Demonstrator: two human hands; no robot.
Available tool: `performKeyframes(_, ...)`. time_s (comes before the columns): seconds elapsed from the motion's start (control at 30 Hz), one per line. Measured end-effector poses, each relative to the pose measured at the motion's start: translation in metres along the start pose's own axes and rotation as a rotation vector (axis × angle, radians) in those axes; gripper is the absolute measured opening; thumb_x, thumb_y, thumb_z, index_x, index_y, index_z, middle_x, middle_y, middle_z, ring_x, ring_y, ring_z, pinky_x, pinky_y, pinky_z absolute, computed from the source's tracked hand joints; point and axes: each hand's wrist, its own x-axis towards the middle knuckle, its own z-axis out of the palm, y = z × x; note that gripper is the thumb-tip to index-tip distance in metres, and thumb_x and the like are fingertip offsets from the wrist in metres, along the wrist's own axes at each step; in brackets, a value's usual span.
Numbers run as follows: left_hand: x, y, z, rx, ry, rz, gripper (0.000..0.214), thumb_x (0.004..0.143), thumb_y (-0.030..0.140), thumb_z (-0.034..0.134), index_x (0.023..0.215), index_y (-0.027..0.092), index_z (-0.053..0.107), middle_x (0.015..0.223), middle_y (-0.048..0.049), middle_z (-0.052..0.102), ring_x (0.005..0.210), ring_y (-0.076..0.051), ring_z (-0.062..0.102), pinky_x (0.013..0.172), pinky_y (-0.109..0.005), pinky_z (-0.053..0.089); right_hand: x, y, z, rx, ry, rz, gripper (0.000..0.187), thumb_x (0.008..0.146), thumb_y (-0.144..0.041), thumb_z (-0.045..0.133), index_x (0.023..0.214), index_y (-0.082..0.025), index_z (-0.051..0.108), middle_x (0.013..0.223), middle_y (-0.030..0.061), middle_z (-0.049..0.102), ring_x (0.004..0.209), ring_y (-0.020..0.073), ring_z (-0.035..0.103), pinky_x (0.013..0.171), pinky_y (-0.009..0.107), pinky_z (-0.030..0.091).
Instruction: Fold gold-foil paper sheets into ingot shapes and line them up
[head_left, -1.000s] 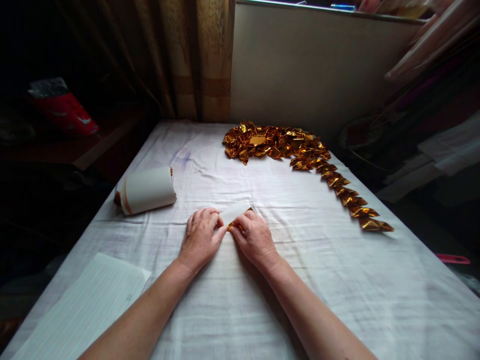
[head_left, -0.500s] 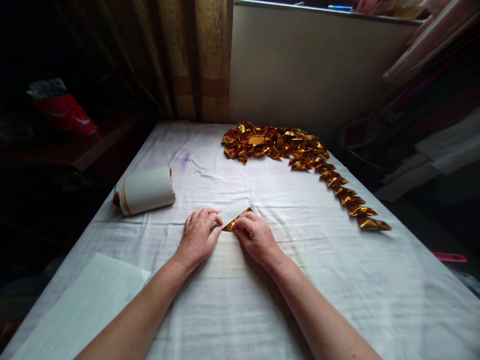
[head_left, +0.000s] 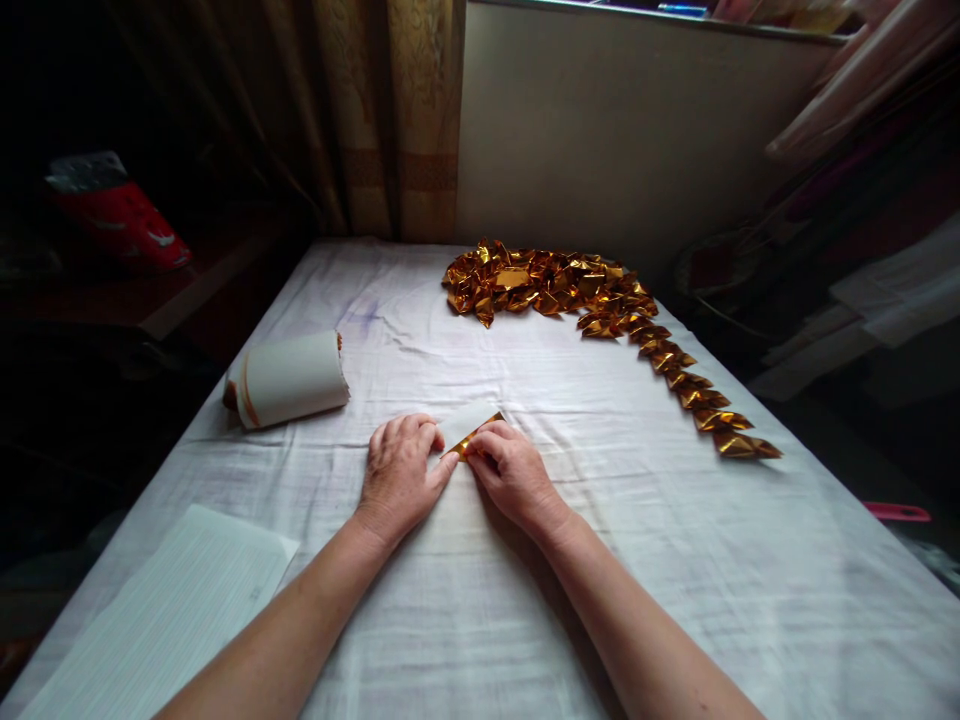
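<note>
A small sheet of foil paper (head_left: 474, 418), white on one face and shiny gold on the other, lies on the table's middle with its near edge folded over to show gold. My left hand (head_left: 405, 465) rests at its left end, thumb stretched onto the gold fold and fingers curled at the paper's edge. On the right side of the fold, my right hand (head_left: 517, 470) pinches the paper between thumb and curled fingers. Part of the paper is hidden under both hands.
A pile of folded gold foil pieces (head_left: 540, 280) lies at the back, trailing off in a row to the right. At the left are a white roll with gold edges (head_left: 296, 378) and lined paper sheets (head_left: 165, 600). A white cloth (head_left: 675, 590) covers the table.
My left thumb has moved right onto the gold fold, and less gold shows. My right hand has stayed nearly in place on the paper.
</note>
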Motion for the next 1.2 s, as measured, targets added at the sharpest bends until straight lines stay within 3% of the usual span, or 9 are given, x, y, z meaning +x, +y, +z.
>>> performKeyframes(0.17, 0.002, 0.000, -0.003, -0.033, -0.025, -0.030, 0.003, 0.086, 0.025, 0.061, 0.084, 0.024, 0.059, 0.111, -0.0029, 0.065, 0.110, -0.024, 0.054, 0.100, -0.043, 0.036, 0.001, 0.000, 0.000, -0.006, -0.011, 0.011, 0.013, 0.086, -0.011, 0.061, 0.079, -0.021, 0.066, 0.084, 0.0035, 0.065, 0.080, 0.0171, 0.060, 0.074, 0.029, 0.047)
performKeyframes(0.43, 0.002, -0.002, -0.003, -0.063, -0.030, -0.019, 0.004, 0.086, 0.023, 0.059, 0.085, 0.024, 0.062, 0.113, -0.0042, 0.065, 0.109, -0.026, 0.054, 0.101, -0.047, 0.037, 0.002, 0.005, -0.009, 0.022, -0.087, -0.049, 0.016, 0.088, -0.011, 0.060, 0.087, -0.022, 0.071, 0.091, 0.0044, 0.067, 0.084, 0.0159, 0.063, 0.075, 0.027, 0.050)
performKeyframes(0.63, -0.004, 0.000, -0.001, -0.047, 0.083, 0.180, 0.019, 0.091, 0.019, 0.054, 0.102, 0.027, 0.067, 0.113, -0.0046, 0.067, 0.110, -0.024, 0.056, 0.105, -0.049, 0.033, 0.003, 0.006, -0.010, 0.051, -0.090, -0.045, 0.018, 0.086, -0.008, 0.060, 0.087, -0.022, 0.071, 0.090, 0.0038, 0.067, 0.083, 0.0153, 0.064, 0.075, 0.027, 0.051)
performKeyframes(0.73, -0.005, 0.001, -0.003, -0.047, 0.080, 0.299, 0.017, 0.093, 0.021, 0.054, 0.102, 0.026, 0.068, 0.107, -0.0027, 0.071, 0.107, -0.022, 0.058, 0.105, -0.046, 0.033, 0.004, 0.004, -0.011, 0.071, -0.095, -0.035, 0.018, 0.085, -0.007, 0.060, 0.084, -0.022, 0.070, 0.089, 0.0035, 0.067, 0.083, 0.0152, 0.064, 0.077, 0.028, 0.051)
performKeyframes(0.9, -0.005, 0.001, -0.005, -0.033, 0.038, 0.318, 0.014, 0.093, 0.025, 0.056, 0.101, 0.025, 0.067, 0.102, -0.0018, 0.073, 0.103, -0.022, 0.060, 0.104, -0.046, 0.032, 0.006, 0.004, -0.019, 0.102, -0.094, -0.019, 0.019, 0.085, -0.007, 0.056, 0.085, -0.021, 0.069, 0.089, 0.0039, 0.067, 0.085, 0.0157, 0.063, 0.080, 0.029, 0.051)
performKeyframes(1.0, -0.005, -0.001, -0.004, -0.048, 0.024, 0.300, 0.014, 0.093, 0.026, 0.058, 0.102, 0.027, 0.068, 0.102, -0.0008, 0.073, 0.103, -0.022, 0.060, 0.104, -0.046, 0.032, 0.007, 0.012, -0.028, 0.056, -0.075, -0.030, 0.024, 0.080, -0.004, 0.055, 0.089, -0.021, 0.069, 0.097, 0.0047, 0.069, 0.092, 0.0175, 0.064, 0.086, 0.033, 0.050)
performKeyframes(1.2, -0.001, -0.004, -0.004, -0.062, 0.027, 0.300, 0.014, 0.092, 0.029, 0.060, 0.102, 0.030, 0.070, 0.097, 0.0014, 0.074, 0.097, -0.020, 0.062, 0.100, -0.043, 0.035, 0.005, 0.022, -0.042, -0.061, -0.181, -0.040, 0.039, 0.071, -0.004, 0.057, 0.100, -0.025, 0.071, 0.121, 0.0049, 0.066, 0.114, 0.0222, 0.059, 0.101, 0.042, 0.044)
